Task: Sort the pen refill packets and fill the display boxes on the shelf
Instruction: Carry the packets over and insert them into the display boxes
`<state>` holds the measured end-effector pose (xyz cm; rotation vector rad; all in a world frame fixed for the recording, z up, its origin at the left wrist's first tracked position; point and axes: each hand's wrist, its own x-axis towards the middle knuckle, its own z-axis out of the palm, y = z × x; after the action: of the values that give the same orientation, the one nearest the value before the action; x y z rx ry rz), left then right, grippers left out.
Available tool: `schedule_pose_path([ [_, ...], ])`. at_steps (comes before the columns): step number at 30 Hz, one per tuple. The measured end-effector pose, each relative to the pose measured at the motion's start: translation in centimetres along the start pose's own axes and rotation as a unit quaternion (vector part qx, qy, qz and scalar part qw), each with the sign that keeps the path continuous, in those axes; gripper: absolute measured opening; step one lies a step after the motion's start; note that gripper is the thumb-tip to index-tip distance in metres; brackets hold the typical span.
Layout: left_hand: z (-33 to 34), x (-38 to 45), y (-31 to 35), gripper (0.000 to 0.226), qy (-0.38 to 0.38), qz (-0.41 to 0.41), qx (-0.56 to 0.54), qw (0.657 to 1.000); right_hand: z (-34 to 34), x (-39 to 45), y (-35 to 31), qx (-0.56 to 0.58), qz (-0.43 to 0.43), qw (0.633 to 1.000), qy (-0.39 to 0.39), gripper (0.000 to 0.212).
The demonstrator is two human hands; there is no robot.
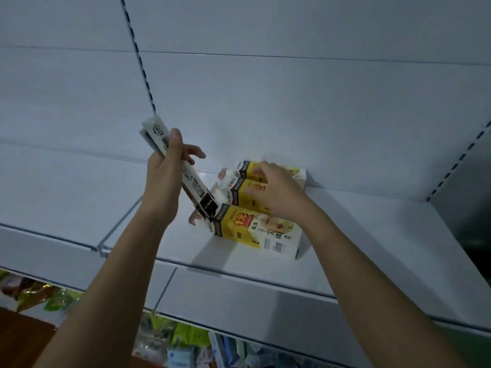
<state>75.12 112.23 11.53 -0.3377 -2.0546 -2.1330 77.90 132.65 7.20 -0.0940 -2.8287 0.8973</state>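
Three yellow-and-white display boxes lie side by side on the white shelf [372, 235]: the nearest box [255, 232], a middle box [239, 191] and a far box [296, 172]. My left hand [164, 179] grips a stack of long white pen refill packets [186, 173], tilted, with the lower black end touching the open end of the nearest box. My right hand [273, 192] rests on top of the middle box, fingers curled over it; whether it grips the box is unclear.
A thin wire divider [119, 221] runs across the shelf left of the boxes. Slotted uprights [138, 54] line the white back panel. Below the shelf edge, colourful packaged goods [186, 343] fill a lower level.
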Motion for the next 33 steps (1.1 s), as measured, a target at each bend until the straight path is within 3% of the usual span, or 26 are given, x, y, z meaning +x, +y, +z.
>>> schedule_pose_path([
  [3,-0.8,3.0,-0.4,0.057,0.013,0.004,-0.060,0.998,1.8,2.2,-0.1,-0.092,0.010,0.994,-0.057,0.062],
  [5,-1.2,4.7,-0.5,0.047,0.012,-0.002,-0.117,0.993,2.5,2.9,-0.1,-0.098,0.018,0.990,-0.096,0.058],
  [8,-1.4,6.8,0.1,0.044,0.011,0.009,-0.185,0.983,2.1,3.4,-0.1,0.067,0.025,0.994,-0.085,0.057],
  [12,-0.6,9.5,2.5,0.046,0.042,0.042,-0.252,0.966,1.0,3.7,-1.3,0.264,-0.020,0.964,0.010,0.056],
  [20,1.9,11.8,4.3,0.040,0.069,0.096,-0.074,0.990,0.7,4.2,-1.4,0.330,-0.027,0.943,0.043,0.058],
  [26,4.2,9.7,2.9,0.023,0.030,0.149,0.056,0.987,0.2,4.5,-2.3,0.335,-0.031,0.941,0.046,0.057],
  [30,5.4,8.2,2.3,0.066,0.001,0.150,0.054,0.987,0.1,4.0,-2.6,0.320,-0.025,0.946,0.053,0.053],
  [33,5.4,8.0,2.0,0.076,-0.028,0.159,0.049,0.986,-0.1,3.7,-2.2,0.312,-0.023,0.948,0.063,0.054],
])
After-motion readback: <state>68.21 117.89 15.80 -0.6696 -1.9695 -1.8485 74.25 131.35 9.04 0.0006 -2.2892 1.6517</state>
